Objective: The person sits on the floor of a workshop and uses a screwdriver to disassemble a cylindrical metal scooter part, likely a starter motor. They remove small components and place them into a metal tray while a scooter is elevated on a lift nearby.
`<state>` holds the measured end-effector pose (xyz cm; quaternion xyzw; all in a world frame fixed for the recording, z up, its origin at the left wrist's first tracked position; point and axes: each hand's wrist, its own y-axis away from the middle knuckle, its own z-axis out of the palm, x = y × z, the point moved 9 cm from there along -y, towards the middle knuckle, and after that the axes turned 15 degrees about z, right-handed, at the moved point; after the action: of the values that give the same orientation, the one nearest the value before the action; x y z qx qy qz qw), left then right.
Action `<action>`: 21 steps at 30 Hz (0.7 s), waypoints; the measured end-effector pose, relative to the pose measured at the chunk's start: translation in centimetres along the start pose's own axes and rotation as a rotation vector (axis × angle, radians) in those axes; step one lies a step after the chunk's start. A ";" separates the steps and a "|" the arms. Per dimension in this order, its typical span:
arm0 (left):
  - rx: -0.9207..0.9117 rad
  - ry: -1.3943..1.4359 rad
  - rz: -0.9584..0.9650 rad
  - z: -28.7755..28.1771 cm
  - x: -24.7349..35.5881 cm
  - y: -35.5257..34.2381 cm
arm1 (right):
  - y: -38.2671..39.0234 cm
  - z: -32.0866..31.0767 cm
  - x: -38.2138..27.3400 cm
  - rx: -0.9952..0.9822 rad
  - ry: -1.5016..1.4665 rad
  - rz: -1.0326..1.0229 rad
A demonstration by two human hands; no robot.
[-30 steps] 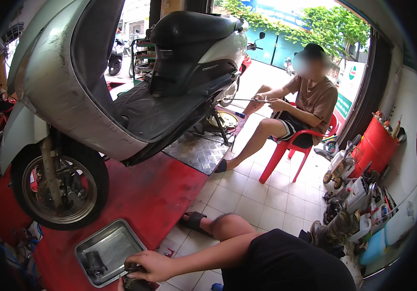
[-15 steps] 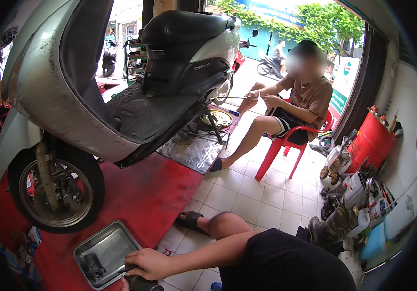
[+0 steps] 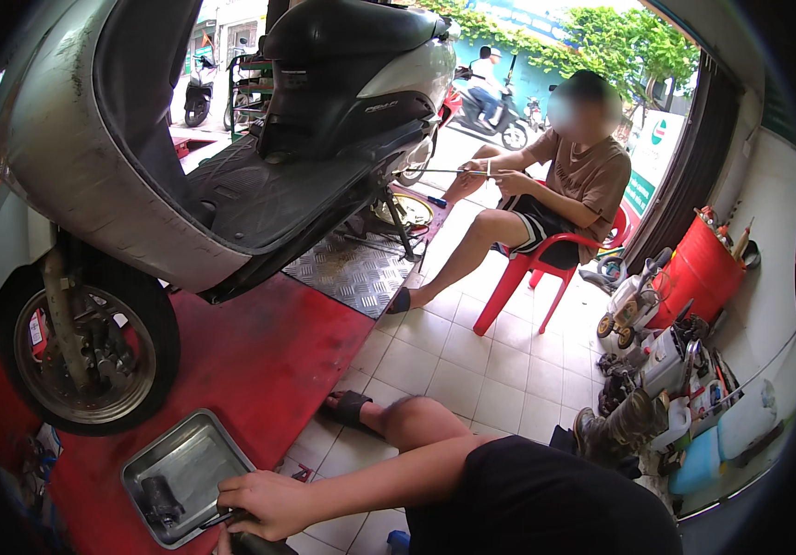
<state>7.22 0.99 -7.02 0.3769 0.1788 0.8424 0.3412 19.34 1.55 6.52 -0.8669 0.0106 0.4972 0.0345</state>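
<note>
At lower left, the right hand (image 3: 273,504) is curled tight around a dark part (image 3: 254,538) beside the metal tray (image 3: 196,450); keep that grip firm. Left hand unseen.

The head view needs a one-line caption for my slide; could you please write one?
A hand grips a dark object at the edge of a metal tray beside a raised white scooter.
</note>
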 end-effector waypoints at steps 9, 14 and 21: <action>0.015 -0.051 0.036 -1.1 0.2 -1.1 | -0.5 1.2 1.6 -0.049 -0.026 -0.001; 0.009 -0.090 0.046 -2.2 0.1 -2.0 | 0.0 0.7 0.9 0.040 -0.064 0.002; 0.005 -0.055 0.025 -0.7 0.1 -1.3 | -0.1 1.5 1.6 -0.045 -0.010 -0.031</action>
<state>7.20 1.94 -8.17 0.4028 0.1669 0.8356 0.3342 18.90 1.82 4.36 -0.8651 -0.0141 0.5009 0.0229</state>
